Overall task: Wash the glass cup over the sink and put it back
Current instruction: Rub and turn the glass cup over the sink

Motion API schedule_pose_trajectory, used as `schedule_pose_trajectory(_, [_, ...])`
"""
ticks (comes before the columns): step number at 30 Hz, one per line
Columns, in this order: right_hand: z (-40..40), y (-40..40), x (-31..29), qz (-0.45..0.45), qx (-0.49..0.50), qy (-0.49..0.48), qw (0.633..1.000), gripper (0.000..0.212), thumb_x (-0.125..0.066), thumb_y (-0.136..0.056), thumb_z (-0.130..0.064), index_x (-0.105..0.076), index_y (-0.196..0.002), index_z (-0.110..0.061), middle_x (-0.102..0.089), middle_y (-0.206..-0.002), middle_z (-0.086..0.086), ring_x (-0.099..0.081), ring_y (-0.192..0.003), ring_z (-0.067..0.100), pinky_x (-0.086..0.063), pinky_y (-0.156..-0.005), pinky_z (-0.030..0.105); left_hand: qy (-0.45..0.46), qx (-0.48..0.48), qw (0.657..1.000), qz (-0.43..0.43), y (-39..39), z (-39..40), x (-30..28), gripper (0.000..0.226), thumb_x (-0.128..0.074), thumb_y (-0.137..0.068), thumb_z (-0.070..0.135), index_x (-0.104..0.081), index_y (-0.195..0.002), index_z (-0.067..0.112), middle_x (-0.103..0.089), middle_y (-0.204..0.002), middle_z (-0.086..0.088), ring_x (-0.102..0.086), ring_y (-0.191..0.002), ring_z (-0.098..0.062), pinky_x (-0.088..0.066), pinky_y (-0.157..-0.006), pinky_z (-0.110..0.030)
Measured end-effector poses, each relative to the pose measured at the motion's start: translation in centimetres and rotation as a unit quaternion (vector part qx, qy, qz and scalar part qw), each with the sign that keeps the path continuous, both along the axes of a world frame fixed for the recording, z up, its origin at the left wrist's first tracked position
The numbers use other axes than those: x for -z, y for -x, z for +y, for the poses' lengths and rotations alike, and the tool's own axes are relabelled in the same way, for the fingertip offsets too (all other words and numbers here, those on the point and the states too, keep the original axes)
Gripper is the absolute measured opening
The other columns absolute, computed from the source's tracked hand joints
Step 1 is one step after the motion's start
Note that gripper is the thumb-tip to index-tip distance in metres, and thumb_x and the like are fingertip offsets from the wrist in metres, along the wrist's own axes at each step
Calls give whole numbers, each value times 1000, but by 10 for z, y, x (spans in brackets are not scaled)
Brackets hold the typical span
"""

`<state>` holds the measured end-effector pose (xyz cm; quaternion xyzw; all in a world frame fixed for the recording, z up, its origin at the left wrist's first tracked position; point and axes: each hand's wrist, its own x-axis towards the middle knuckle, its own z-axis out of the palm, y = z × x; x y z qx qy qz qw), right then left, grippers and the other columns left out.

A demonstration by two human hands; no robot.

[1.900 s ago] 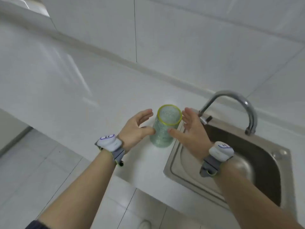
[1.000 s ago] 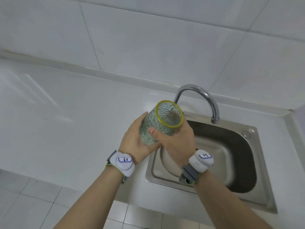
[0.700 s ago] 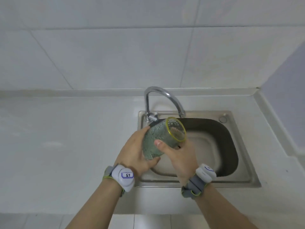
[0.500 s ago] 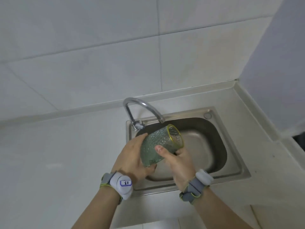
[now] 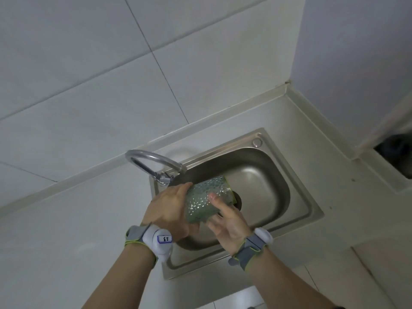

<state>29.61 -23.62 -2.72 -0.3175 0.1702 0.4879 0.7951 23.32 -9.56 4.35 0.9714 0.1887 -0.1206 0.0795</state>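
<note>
A green textured glass cup (image 5: 204, 200) with a yellow rim lies tilted on its side over the steel sink (image 5: 263, 188), its mouth pointing right toward the drain. My left hand (image 5: 170, 208) wraps the cup's base end from the left. From below and the right, my right hand (image 5: 227, 219) holds the cup, thumb pressed on its side. Both wrists wear grey and white bands. The curved chrome faucet (image 5: 153, 161) stands just behind the cup, its spout near my left hand. No water stream is visible.
White countertop (image 5: 73, 230) spreads left of the sink. A tiled wall (image 5: 111, 85) rises behind, and a side wall (image 5: 356, 52) closes the corner on the right. There is a dark opening (image 5: 396, 152) at the far right edge.
Both hands took the cup off the counter, carried it right over the sink basin and tipped it further onto its side. The view swung right toward the corner.
</note>
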Motion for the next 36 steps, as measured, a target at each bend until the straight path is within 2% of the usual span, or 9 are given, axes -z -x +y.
schedule_pose_trajectory(5, [-1,0,16,68,14,2,998,71,-81,-67,-29,-63,-133,-10,-81,-108,7,-77,-97,21,-61,-92,39,-12,25,999,43,-16,1,8,99,-73,-50,57,-40,-140,32,-59,-133,7,-55,-121,-21,-46,-102,-39])
schedule_pose_trajectory(9, [-1,0,22,107,22,8,994,73,-83,-62,-33,-65,-131,-13,-74,-128,11,-74,-104,23,-62,-83,37,-32,44,996,71,-26,-4,9,96,-73,-49,59,-44,-137,32,-61,-129,7,-56,-117,-21,-48,-99,-40])
schedule_pose_trajectory(12, [2,0,24,127,27,5,992,69,-82,-62,-35,-67,-126,-15,-73,-130,11,-73,-104,23,-61,-81,36,-48,48,994,88,-31,-4,6,97,-72,-49,62,-43,-137,33,-60,-130,8,-55,-119,-21,-48,-99,-40])
schedule_pose_trajectory(18, [4,1,27,143,29,-12,989,70,-80,-67,-39,-65,-130,-11,-82,-104,7,-77,-94,21,-63,-71,33,-72,67,991,94,-35,-6,-2,93,-70,-47,66,-48,-132,33,-65,-121,7,-60,-111,-20,-50,-96,-40])
schedule_pose_trajectory(22, [6,3,26,149,29,-14,988,75,-81,-68,-40,-64,-134,-10,-81,-109,9,-74,-104,25,-63,-71,33,-97,70,986,112,-43,-7,-3,85,-72,-44,62,-53,-121,31,-67,-106,4,-63,-97,-23,-53,-87,-39])
schedule_pose_trajectory(26, [8,4,25,157,32,-11,987,77,-81,-68,-41,-63,-135,-10,-81,-107,9,-73,-105,25,-63,-68,32,-152,38,979,127,-50,-14,-7,74,-81,-35,54,-56,-101,31,-68,-91,2,-58,-68,-24,-55,-84,-40])
schedule_pose_trajectory(31, [5,4,21,154,30,-5,988,76,-83,-66,-40,-64,-134,-11,-76,-124,12,-73,-105,26,-63,-68,32,-101,67,987,109,-40,-9,-11,78,-69,-47,63,-54,-116,31,-66,-101,4,-63,-94,-24,-53,-85,-38])
schedule_pose_trajectory(33, [3,2,20,146,28,-3,989,70,-82,-67,-38,-67,-130,-13,-79,-117,10,-73,-104,25,-63,-74,35,-75,55,989,115,-38,-10,-10,77,-72,-54,57,-51,-121,26,-64,-104,2,-60,-95,-26,-50,-84,-37])
schedule_pose_trajectory(36, [-2,-1,20,113,16,-5,993,59,-83,-64,-37,-71,-118,-16,-83,-99,5,-74,-103,23,-61,-82,36,-63,45,993,90,-33,-9,-10,87,-71,-49,66,-48,-127,35,-66,-110,7,-63,-103,-22,-53,-90,-39])
